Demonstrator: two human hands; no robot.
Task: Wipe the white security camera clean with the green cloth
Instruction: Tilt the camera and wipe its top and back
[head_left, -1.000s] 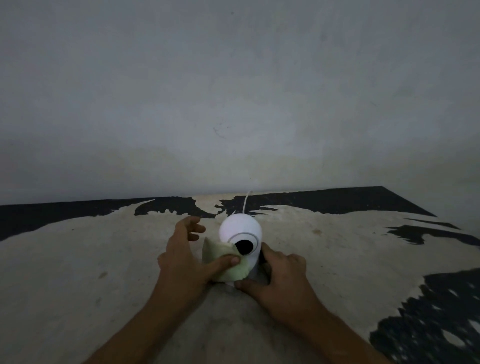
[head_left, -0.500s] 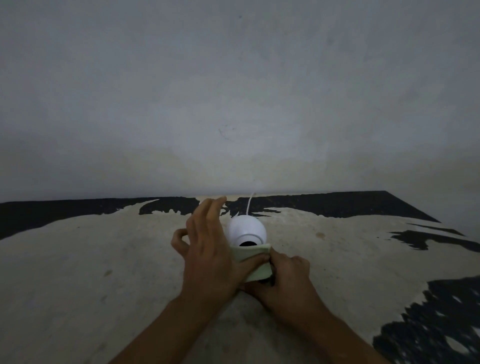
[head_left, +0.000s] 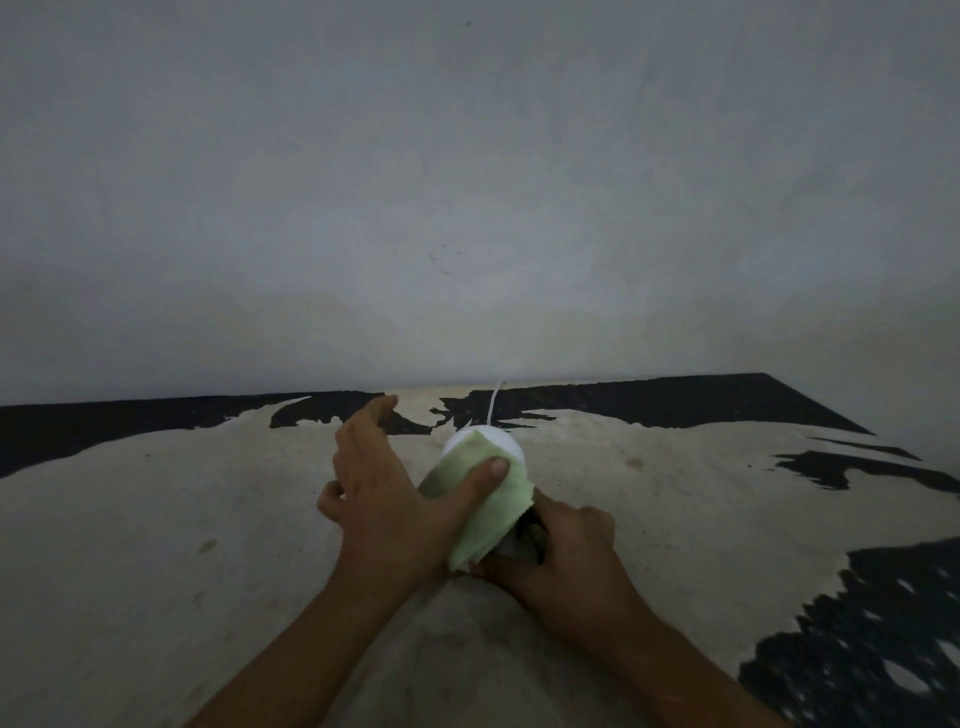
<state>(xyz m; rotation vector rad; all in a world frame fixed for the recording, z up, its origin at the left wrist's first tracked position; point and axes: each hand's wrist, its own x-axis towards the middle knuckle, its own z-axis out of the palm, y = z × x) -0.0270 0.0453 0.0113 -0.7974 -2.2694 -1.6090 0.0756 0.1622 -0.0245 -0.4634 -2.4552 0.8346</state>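
Observation:
The white security camera (head_left: 503, 440) stands on the worn tabletop (head_left: 156, 519), its round head mostly covered by the green cloth (head_left: 485, 512). My left hand (head_left: 387, 493) presses the cloth against the front of the head with the thumb, while the other fingers stretch out to the left of the camera. My right hand (head_left: 563, 551) grips the camera's base from the right and below. The lens is hidden behind the cloth. A thin white cable (head_left: 493, 405) runs from the camera's back toward the wall.
A bare grey wall (head_left: 467, 182) rises right behind the table. The tabletop is pale with black patches along the back edge (head_left: 675, 400) and at the right (head_left: 857, 649), where its edge slants away.
The cloth has moved up from below the lens to cover the front of the camera head. My left thumb now presses it there. My right hand stays at the base.

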